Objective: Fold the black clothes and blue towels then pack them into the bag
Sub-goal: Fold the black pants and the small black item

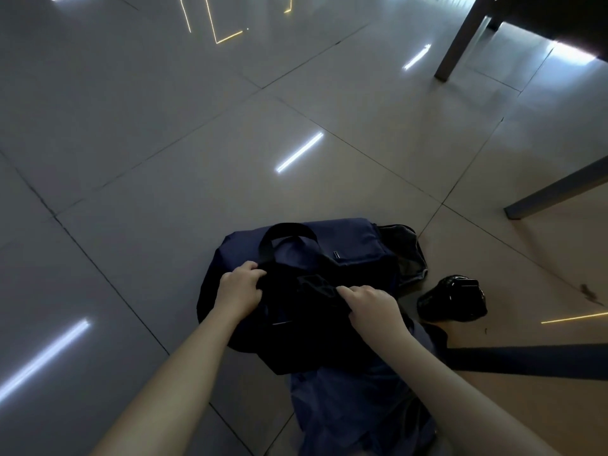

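The light here is dim and cool. The glossy pale tiled floor (pixel 296 103) mirrors strip lights as thin white streaks, with yellow lines at the far edge and a white glare patch under the dark table (pixel 559 14) at top right. The black cloth (pixel 306 311) gripped by my left hand (pixel 238 289) and right hand (pixel 373 309) sinks into the navy fabric bag (pixel 355 238), its folds lost in shadow. The wide lens bows the tile joints and stretches my forearms at the bottom edge.
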Motion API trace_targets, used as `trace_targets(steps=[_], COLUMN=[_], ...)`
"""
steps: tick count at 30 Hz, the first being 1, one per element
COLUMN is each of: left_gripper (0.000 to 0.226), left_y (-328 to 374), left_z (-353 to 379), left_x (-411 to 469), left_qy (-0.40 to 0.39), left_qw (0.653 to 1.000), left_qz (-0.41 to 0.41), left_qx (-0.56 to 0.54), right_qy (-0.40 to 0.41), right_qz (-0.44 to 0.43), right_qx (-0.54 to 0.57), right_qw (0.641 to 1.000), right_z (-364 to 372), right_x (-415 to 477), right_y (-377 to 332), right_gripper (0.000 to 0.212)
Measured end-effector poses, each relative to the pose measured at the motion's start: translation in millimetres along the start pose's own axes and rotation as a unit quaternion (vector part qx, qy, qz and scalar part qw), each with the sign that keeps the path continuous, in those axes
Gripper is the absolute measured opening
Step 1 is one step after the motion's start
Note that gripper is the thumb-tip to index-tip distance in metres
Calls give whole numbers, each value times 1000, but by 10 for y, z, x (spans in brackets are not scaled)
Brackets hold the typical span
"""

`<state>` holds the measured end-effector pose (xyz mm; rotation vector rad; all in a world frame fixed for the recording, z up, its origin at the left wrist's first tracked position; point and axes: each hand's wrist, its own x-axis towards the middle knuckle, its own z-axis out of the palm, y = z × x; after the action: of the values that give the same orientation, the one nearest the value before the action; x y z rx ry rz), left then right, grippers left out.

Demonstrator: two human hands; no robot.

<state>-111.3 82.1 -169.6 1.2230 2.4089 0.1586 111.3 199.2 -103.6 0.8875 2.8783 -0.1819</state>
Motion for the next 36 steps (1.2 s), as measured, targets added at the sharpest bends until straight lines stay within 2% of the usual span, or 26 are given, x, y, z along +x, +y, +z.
trace_targets(steps=[6, 12, 16, 20, 22, 26, 30, 32, 36], left_gripper=[28, 12, 30, 28, 30, 28, 21, 18, 12], left_y=[57, 55, 96, 126, 134, 144, 144, 165, 251], left_z=[16, -22, 62, 90, 51, -205, -552, -685, -818], left_x=[107, 149, 99, 112, 164, 274, 360, 386, 410], left_qy=[113, 107, 96, 114, 112, 104, 104, 92, 84], left_qw=[992, 990, 994, 989, 990, 991, 990, 987, 982], left_qz=[-23, -44, -39, -84, -73, -58, -78, -101, -87], left_qx=[-56, -78, -40, -45, -42, -65, -62, -90, -143], right_qy=[29, 52, 42, 14, 3, -8, -7, -4, 17], right_qz=[-20, -44, -32, -24, -7, 41, 40, 40, 44], right_qx=[-15, -45, -52, -58, -67, -46, -36, -33, -2], right_qw=[999, 997, 997, 998, 998, 998, 999, 999, 999], right_z=[54, 170, 223, 276, 264, 131, -7, -83, -184], right_x=[-21, -85, -106, -173, -203, -217, -179, -151, -13], right_y=[7, -14, -70, -99, -109, -118, -147, -173, -258], right_gripper=[43, 38, 38, 39, 40, 45, 47, 46, 47])
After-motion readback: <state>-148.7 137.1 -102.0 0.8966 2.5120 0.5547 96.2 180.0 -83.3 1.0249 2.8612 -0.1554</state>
